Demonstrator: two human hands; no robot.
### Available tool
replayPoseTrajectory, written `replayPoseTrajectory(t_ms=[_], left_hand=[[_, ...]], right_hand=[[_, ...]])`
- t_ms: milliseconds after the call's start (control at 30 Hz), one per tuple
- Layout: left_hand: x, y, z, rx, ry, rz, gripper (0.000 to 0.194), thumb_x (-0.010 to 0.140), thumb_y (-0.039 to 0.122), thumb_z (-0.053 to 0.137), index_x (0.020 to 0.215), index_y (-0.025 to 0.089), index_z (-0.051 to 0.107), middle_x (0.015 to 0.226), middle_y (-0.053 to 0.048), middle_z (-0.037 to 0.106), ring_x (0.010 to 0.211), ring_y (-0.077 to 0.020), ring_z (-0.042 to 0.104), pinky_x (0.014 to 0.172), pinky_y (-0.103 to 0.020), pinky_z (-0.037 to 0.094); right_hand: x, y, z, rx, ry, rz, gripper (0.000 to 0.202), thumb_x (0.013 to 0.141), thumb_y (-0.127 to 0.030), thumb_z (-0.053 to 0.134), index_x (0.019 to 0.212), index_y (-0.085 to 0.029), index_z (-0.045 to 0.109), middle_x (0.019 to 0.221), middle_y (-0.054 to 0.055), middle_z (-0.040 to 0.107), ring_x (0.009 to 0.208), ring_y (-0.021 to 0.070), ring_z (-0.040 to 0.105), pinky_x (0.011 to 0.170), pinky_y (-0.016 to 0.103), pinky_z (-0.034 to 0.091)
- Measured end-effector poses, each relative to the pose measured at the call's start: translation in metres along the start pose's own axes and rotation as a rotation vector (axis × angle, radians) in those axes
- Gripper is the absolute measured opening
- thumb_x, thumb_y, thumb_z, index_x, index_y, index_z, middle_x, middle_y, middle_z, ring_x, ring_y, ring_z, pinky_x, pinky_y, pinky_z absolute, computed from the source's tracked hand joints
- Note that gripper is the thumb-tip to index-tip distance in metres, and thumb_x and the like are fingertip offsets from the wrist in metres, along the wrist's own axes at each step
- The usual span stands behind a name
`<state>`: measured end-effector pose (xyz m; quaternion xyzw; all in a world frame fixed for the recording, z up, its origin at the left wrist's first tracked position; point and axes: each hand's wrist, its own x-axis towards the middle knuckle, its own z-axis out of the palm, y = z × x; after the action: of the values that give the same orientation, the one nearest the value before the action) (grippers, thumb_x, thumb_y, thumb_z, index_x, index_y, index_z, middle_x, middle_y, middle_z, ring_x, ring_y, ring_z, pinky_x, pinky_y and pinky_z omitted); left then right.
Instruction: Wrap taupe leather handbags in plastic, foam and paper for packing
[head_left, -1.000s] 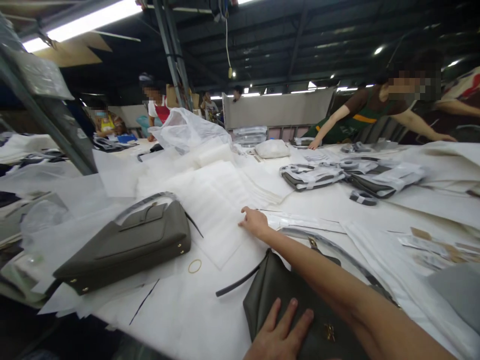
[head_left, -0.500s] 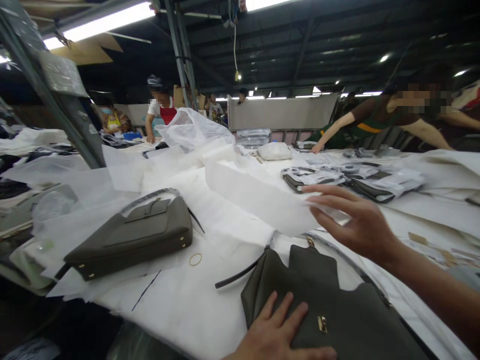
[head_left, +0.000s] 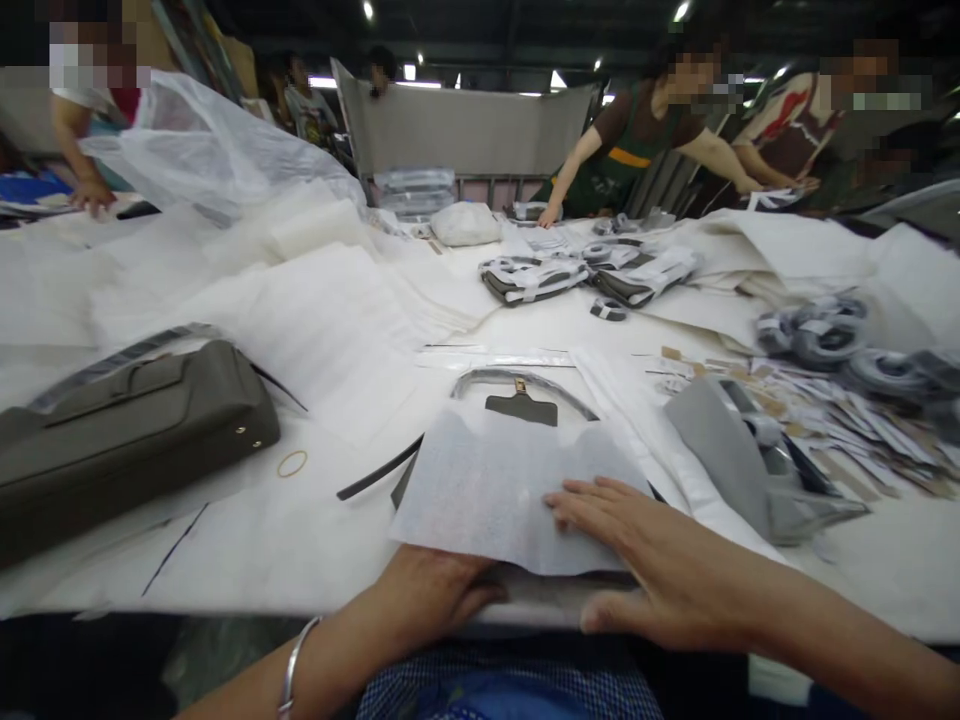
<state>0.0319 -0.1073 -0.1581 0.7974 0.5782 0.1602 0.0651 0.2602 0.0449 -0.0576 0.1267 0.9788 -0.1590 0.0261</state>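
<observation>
A dark olive handbag (head_left: 523, 405) lies on the table before me, its film-wrapped handle (head_left: 491, 377) pointing away. Most of its body is hidden under a thin white sheet (head_left: 480, 480); a tab with a gold clasp and a dark strap (head_left: 379, 470) stick out. My left hand (head_left: 442, 585) reaches under the near edge of the sheet, thumb out to the side, its fingers mostly covered. On top of the sheet, my right hand (head_left: 611, 530) rests open with fingers stretched, its thumb below the near edge.
Another olive handbag (head_left: 150, 430) lies at left, near a yellow rubber band (head_left: 292, 464). Layered white sheets (head_left: 300, 310) spread behind. Partly wrapped bags (head_left: 532, 280) lie farther back. Right are a grey wrapped piece (head_left: 712, 440), paper scraps (head_left: 870, 420) and film rolls (head_left: 825, 325). Co-workers reach over the far side.
The white sheet has come down over the handbag. My right hand has lowered onto it, and my left hand is now partly beneath it. The view has turned right and down.
</observation>
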Motion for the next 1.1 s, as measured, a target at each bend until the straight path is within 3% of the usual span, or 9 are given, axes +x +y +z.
replayPoseTrajectory(t_ms=[133, 200, 333, 400, 600, 833, 967, 1100], left_hand=[[0.001, 0.0, 0.0, 0.066, -0.003, 0.008, 0.056, 0.091, 0.044, 0.062, 0.142, 0.028, 0.048, 0.14, -0.008, 0.057, 0.123, -0.032, 0.056, 0.108, -0.051, 0.044], [0.001, -0.001, 0.002, 0.096, -0.012, 0.012, 0.063, 0.09, 0.046, 0.064, 0.146, 0.028, 0.043, 0.143, -0.009, 0.054, 0.129, -0.0336, 0.051, 0.11, -0.053, 0.04], [-0.002, -0.002, 0.008, 0.103, 0.014, -0.008, 0.067, 0.091, 0.047, 0.062, 0.149, 0.025, 0.039, 0.147, -0.01, 0.049, 0.139, -0.034, 0.039, 0.118, -0.054, 0.028], [-0.004, -0.003, 0.01, 0.104, 0.028, -0.013, 0.066, 0.092, 0.048, 0.06, 0.15, 0.025, 0.037, 0.151, -0.011, 0.045, 0.142, -0.0336, 0.035, 0.12, -0.054, 0.024], [-0.007, -0.004, 0.015, 0.133, 0.025, -0.019, 0.062, 0.094, 0.051, 0.055, 0.15, 0.029, 0.038, 0.149, -0.009, 0.048, 0.139, -0.0318, 0.04, 0.12, -0.052, 0.024], [-0.008, -0.002, 0.012, 0.136, 0.017, -0.004, 0.057, 0.096, 0.05, 0.05, 0.148, 0.028, 0.041, 0.133, -0.009, 0.062, 0.122, -0.0297, 0.058, 0.108, -0.05, 0.044], [-0.005, -0.002, 0.007, 0.12, 0.017, 0.008, 0.055, 0.096, 0.05, 0.05, 0.147, 0.028, 0.043, 0.138, -0.009, 0.059, 0.124, -0.0308, 0.056, 0.11, -0.051, 0.042], [-0.003, -0.004, 0.008, 0.149, 0.013, 0.035, 0.057, 0.095, 0.048, 0.055, 0.147, 0.028, 0.043, 0.137, -0.009, 0.059, 0.13, -0.0314, 0.051, 0.113, -0.051, 0.038]], right_hand=[[0.024, -0.001, 0.013, -0.099, 0.091, 0.104, 0.065, 0.09, -0.061, 0.055, 0.142, -0.022, 0.053, 0.108, 0.014, 0.069, 0.1, 0.0319, 0.064, 0.086, 0.048, 0.052], [0.033, 0.0, 0.022, -0.159, 0.107, 0.11, 0.063, 0.09, -0.059, 0.056, 0.142, -0.022, 0.053, 0.104, 0.015, 0.068, 0.098, 0.0322, 0.063, 0.084, 0.048, 0.053], [0.035, 0.008, 0.037, -0.139, 0.138, 0.057, 0.058, 0.096, -0.053, 0.049, 0.147, -0.025, 0.046, 0.145, 0.015, 0.051, 0.132, 0.0338, 0.047, 0.108, 0.053, 0.039], [0.034, 0.014, 0.04, -0.109, 0.113, 0.052, 0.06, 0.098, -0.055, 0.044, 0.15, -0.025, 0.042, 0.155, 0.012, 0.041, 0.142, 0.0326, 0.037, 0.115, 0.055, 0.03], [0.037, 0.024, 0.038, -0.072, 0.029, 0.032, 0.065, 0.097, -0.059, 0.043, 0.152, -0.025, 0.037, 0.159, 0.009, 0.034, 0.146, 0.0338, 0.028, 0.117, 0.058, 0.025], [0.031, 0.022, 0.049, -0.115, 0.108, 0.044, 0.064, 0.097, -0.057, 0.043, 0.153, -0.026, 0.035, 0.158, 0.009, 0.035, 0.147, 0.0326, 0.028, 0.118, 0.058, 0.022], [0.026, 0.023, 0.054, -0.13, 0.153, 0.075, 0.065, 0.097, -0.058, 0.044, 0.153, -0.025, 0.035, 0.158, 0.01, 0.036, 0.146, 0.0337, 0.031, 0.117, 0.06, 0.023], [0.025, 0.024, 0.055, -0.137, 0.155, 0.072, 0.062, 0.097, -0.057, 0.045, 0.153, -0.033, 0.033, 0.159, 0.009, 0.034, 0.145, 0.0353, 0.031, 0.115, 0.062, 0.025]])
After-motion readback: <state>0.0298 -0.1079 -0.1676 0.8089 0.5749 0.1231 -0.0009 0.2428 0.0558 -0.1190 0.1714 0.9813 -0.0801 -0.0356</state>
